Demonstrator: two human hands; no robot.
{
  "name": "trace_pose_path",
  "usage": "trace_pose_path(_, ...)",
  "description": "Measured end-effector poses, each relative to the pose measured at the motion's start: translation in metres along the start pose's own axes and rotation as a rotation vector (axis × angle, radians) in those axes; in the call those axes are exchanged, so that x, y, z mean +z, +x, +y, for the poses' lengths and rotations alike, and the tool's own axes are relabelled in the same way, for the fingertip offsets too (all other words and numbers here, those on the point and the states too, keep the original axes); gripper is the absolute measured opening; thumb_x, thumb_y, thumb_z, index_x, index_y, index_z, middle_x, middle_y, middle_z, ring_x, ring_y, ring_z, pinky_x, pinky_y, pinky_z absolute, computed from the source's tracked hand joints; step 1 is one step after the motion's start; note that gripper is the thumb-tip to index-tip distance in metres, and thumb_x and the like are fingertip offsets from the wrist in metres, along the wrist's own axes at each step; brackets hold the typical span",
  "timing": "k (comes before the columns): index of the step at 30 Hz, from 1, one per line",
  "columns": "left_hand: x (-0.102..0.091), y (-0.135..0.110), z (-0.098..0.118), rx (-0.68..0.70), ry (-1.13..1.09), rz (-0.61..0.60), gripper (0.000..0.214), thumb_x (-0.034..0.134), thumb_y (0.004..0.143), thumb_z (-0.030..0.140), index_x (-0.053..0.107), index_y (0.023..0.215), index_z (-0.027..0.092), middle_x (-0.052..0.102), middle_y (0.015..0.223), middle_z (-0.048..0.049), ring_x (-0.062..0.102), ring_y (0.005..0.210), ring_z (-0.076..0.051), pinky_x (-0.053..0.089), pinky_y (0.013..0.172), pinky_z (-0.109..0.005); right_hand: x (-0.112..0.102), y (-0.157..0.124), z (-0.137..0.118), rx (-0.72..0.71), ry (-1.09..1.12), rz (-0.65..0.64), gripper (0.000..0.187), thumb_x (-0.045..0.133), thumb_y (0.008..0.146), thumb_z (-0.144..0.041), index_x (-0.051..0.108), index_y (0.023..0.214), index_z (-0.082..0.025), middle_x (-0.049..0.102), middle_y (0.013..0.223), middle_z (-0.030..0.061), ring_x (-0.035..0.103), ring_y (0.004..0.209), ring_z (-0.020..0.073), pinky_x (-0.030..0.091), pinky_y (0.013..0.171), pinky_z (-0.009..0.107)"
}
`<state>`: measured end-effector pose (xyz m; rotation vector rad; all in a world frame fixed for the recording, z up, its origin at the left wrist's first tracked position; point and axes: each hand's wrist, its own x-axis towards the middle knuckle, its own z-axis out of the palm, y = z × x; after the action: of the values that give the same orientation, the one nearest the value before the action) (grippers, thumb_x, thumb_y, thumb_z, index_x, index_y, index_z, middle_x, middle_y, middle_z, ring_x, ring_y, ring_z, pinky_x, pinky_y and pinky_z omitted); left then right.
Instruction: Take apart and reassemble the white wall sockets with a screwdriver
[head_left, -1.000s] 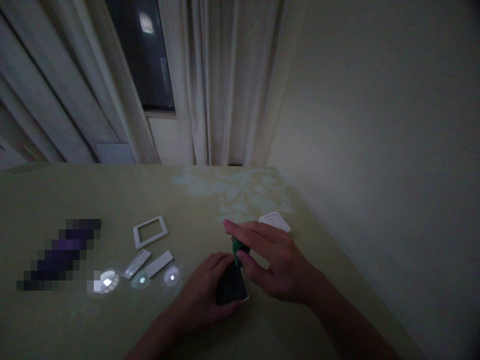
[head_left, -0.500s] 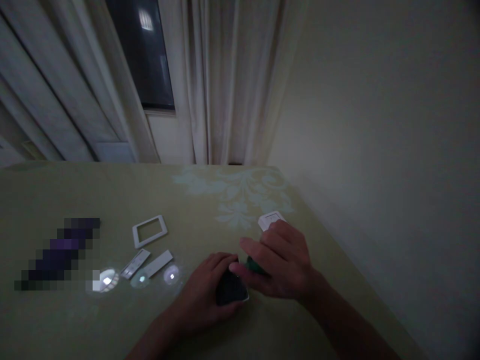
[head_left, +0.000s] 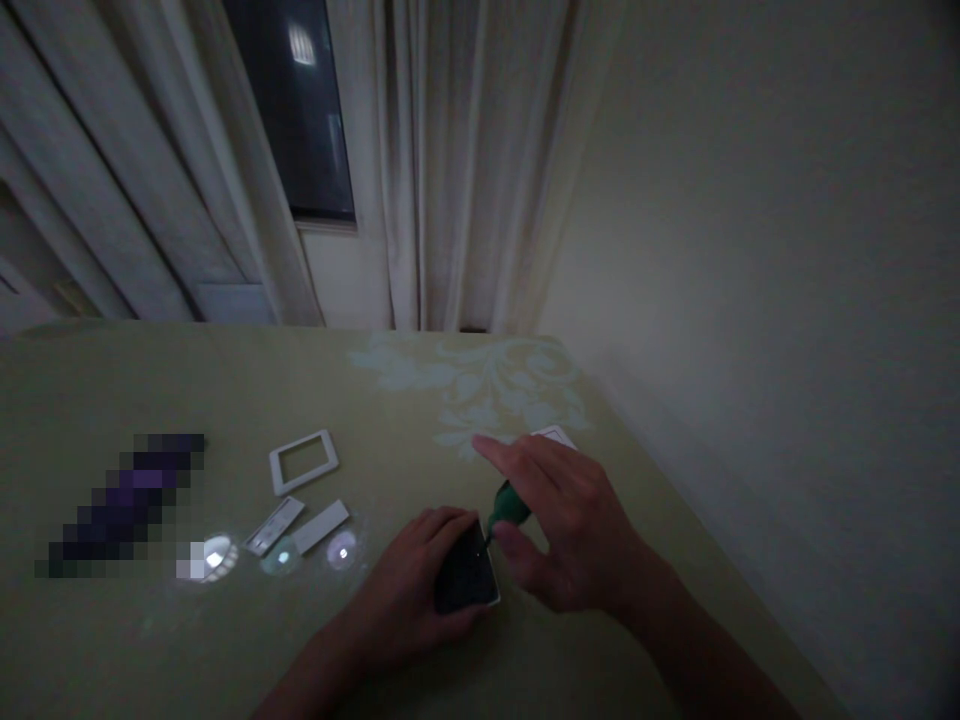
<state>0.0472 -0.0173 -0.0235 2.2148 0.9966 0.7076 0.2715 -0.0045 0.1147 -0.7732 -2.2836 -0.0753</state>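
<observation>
My left hand [head_left: 409,580] is closed around a small dark box with a thin white rim [head_left: 466,572], gripping it by its edges close to the tabletop. In my right hand [head_left: 574,530] is a green-handled screwdriver [head_left: 511,503], tilted, its shaft reaching down to the upper right edge of the dark box. Whether the tip sits in a screw is too small to tell. The index finger is stretched out while the thumb lies by the handle. Behind my right hand, a white switch-like piece [head_left: 556,435] is mostly hidden.
Left of my hands lie a white rectangular frame [head_left: 273,475] and two narrow white strips, one with markings [head_left: 274,527] and one plain [head_left: 322,527]. A blurred-out dark purple object [head_left: 131,500] rests farther left. The table edge runs along the wall [head_left: 787,300] at right.
My right hand's fingers have loosened and shifted on the screwdriver, the index finger extending and the thumb moving lower, so more of the green handle shows. My left hand keeps its hold.
</observation>
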Motion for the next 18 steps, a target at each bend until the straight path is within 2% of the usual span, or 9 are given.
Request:
trace_pose_path(2, 0.001, 0.000, 0.000, -0.017, 0.012, -0.003, 0.077, 0.086, 0.083, 0.033, 0.050, 0.151, 0.029, 0.064, 0.147, -0.0120, 0.064, 0.131, -0.036, 0.055, 0.113, -0.055, -0.001, 0.002, 0.000, 0.043, 0.193, -0.078, 0.053, 0.036, 0.109, -0.026, 0.048, 0.158, -0.012, 0.073, 0.134, 0.0169, 0.072, 0.117, 0.0259, 0.060, 0.095, 0.041)
trace_pose_path(3, 0.001, 0.000, -0.001, -0.015, 0.017, -0.003, 0.078, 0.086, 0.083, 0.032, 0.049, 0.152, 0.030, 0.063, 0.149, -0.0116, 0.063, 0.132, -0.036, 0.054, 0.114, -0.055, 0.000, 0.002, 0.001, 0.042, 0.240, -0.087, 0.053, 0.035, 0.109, -0.023, 0.044, 0.161, -0.014, 0.072, 0.137, 0.0147, 0.073, 0.117, 0.0230, 0.060, 0.096, 0.039)
trace_pose_path(5, 0.001, 0.001, -0.001, 0.003, 0.020, 0.002, 0.080, 0.085, 0.083, 0.031, 0.048, 0.153, 0.031, 0.062, 0.151, -0.0113, 0.062, 0.134, -0.037, 0.053, 0.115, -0.056, 0.004, 0.000, 0.004, -0.006, 0.139, -0.028, 0.044, 0.047, 0.110, -0.024, 0.053, 0.154, -0.017, 0.078, 0.112, 0.0077, 0.075, 0.092, 0.0193, 0.060, 0.080, 0.033)
trace_pose_path(7, 0.001, 0.000, -0.001, 0.017, 0.010, 0.003, 0.076, 0.085, 0.083, 0.031, 0.050, 0.151, 0.032, 0.064, 0.148, -0.0107, 0.063, 0.133, -0.036, 0.053, 0.114, -0.056, 0.009, -0.002, 0.008, -0.092, -0.099, 0.093, 0.032, 0.063, 0.106, -0.031, 0.067, 0.134, -0.016, 0.071, 0.078, 0.0013, 0.065, 0.064, 0.0187, 0.053, 0.062, 0.032)
trace_pose_path(9, 0.001, 0.000, -0.001, 0.021, -0.006, 0.005, 0.072, 0.085, 0.083, 0.030, 0.053, 0.148, 0.032, 0.066, 0.144, -0.0099, 0.064, 0.130, -0.035, 0.055, 0.113, -0.054, 0.010, -0.002, 0.009, -0.115, -0.196, 0.140, 0.033, 0.064, 0.104, -0.038, 0.071, 0.124, -0.013, 0.069, 0.074, 0.0032, 0.064, 0.063, 0.0214, 0.051, 0.060, 0.035)
trace_pose_path(12, 0.001, -0.001, -0.003, 0.016, -0.002, 0.010, 0.077, 0.086, 0.082, 0.030, 0.050, 0.151, 0.032, 0.065, 0.146, -0.0096, 0.064, 0.131, -0.034, 0.055, 0.113, -0.053, 0.006, 0.001, 0.007, -0.031, 0.111, -0.020, 0.049, 0.038, 0.110, -0.032, 0.055, 0.151, -0.011, 0.075, 0.127, 0.0175, 0.074, 0.108, 0.0283, 0.060, 0.086, 0.042)
trace_pose_path(14, 0.001, -0.001, -0.003, 0.013, 0.013, 0.016, 0.082, 0.086, 0.082, 0.032, 0.048, 0.155, 0.032, 0.063, 0.149, -0.0102, 0.063, 0.133, -0.035, 0.054, 0.114, -0.055, 0.004, 0.002, 0.007, 0.004, 0.298, -0.122, 0.054, 0.033, 0.111, -0.025, 0.039, 0.164, -0.016, 0.066, 0.149, 0.0160, 0.070, 0.125, 0.0239, 0.059, 0.098, 0.040)
trace_pose_path(16, 0.001, 0.000, -0.003, 0.015, 0.022, 0.014, 0.078, 0.085, 0.083, 0.033, 0.050, 0.153, 0.032, 0.064, 0.148, -0.0105, 0.064, 0.132, -0.036, 0.055, 0.113, -0.056, 0.007, 0.000, 0.008, -0.030, 0.225, -0.081, 0.051, 0.045, 0.112, -0.026, 0.043, 0.163, -0.021, 0.076, 0.126, 0.0101, 0.075, 0.103, 0.0192, 0.060, 0.087, 0.033)
trace_pose_path(18, 0.001, 0.000, -0.002, 0.018, 0.021, 0.021, 0.071, 0.085, 0.083, 0.033, 0.055, 0.148, 0.031, 0.066, 0.144, -0.0104, 0.065, 0.130, -0.036, 0.056, 0.112, -0.055, 0.011, -0.004, 0.009, -0.126, -0.028, 0.059, 0.044, 0.064, 0.108, -0.033, 0.060, 0.149, -0.020, 0.074, 0.087, 0.0022, 0.068, 0.071, 0.0173, 0.056, 0.068, 0.030)
